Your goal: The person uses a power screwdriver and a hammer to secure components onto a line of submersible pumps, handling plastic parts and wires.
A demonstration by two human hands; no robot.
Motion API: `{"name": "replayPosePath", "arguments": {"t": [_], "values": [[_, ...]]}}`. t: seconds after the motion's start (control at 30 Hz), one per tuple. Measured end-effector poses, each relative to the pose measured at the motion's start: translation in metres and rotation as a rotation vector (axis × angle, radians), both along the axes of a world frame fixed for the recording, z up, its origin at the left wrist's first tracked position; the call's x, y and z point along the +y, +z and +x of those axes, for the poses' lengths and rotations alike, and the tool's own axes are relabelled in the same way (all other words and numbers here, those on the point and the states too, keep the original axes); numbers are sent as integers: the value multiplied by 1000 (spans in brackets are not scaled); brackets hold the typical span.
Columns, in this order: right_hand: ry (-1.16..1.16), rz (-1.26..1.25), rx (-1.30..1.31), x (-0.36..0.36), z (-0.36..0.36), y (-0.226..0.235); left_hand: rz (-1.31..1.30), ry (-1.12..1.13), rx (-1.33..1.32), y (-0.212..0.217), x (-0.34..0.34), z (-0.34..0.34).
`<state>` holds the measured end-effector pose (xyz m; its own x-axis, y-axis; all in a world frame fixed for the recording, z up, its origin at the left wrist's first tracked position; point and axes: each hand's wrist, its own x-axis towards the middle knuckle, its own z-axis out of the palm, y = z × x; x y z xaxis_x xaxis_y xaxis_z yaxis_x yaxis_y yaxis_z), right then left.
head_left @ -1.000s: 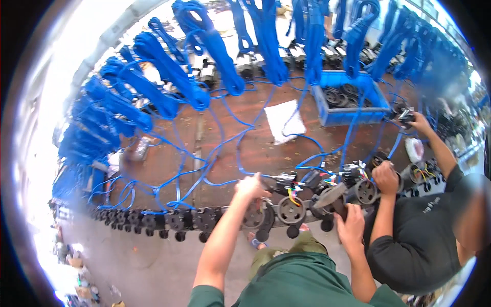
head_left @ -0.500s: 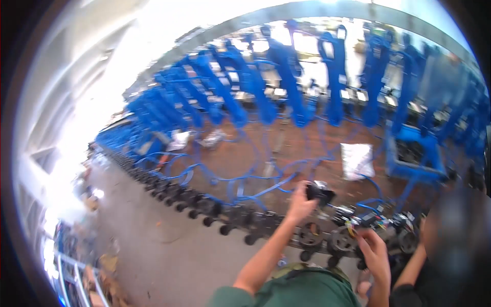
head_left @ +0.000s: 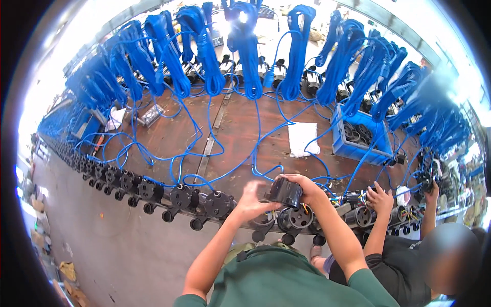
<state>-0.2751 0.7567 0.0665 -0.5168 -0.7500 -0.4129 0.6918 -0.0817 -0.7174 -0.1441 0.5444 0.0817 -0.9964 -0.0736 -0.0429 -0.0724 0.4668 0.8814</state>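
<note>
Since the earlier frames the view has swung back over the bench and both hands have come together on one black motor housing point(head_left: 285, 192), lifted clear of the row where a second ago the left hand only rested among the units. Largest in view is the long brown workbench point(head_left: 240, 128), its far side hung with thick coils of blue cable point(head_left: 245, 46) so each lead can trail down to a unit without tangling. Along the near edge runs a row of black pump units point(head_left: 148, 192), lined up side by side within easy reach. A blue crate point(head_left: 360, 135) holding more round parts sits at the right, beside a white cloth point(head_left: 303, 138). The right hand point(head_left: 307, 187) is clamped over the housing's top and far side, while the left hand point(head_left: 251, 200) presses open-fingered against its near side, seemingly steadying it. To the right, a co-worker's hand point(head_left: 381, 199) works on a neighbouring unit.
</note>
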Motion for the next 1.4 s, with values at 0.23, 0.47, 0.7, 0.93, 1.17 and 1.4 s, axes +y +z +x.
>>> {"name": "replayPosePath", "arguments": {"t": [0.23, 0.47, 0.7, 0.93, 1.17, 1.4], "values": [[-85, 17, 101, -19, 20, 29, 11, -36, -146, -31, 3, 10], [-264, 371, 671, -26, 47, -11, -393, 158, 305, -70, 21, 31], [-330, 514, 861, -32, 66, -3, -419, 173, 270, -69, 22, 73], [-325, 640, 1000, -46, 83, 16, 147, 356, 223, -83, 20, 87], [-381, 612, 1122, -52, 98, 10, 218, 341, 37, -96, 25, 74], [-527, 725, 1367, -79, 130, 19, 863, 190, -6, -107, 5, 110]]}}
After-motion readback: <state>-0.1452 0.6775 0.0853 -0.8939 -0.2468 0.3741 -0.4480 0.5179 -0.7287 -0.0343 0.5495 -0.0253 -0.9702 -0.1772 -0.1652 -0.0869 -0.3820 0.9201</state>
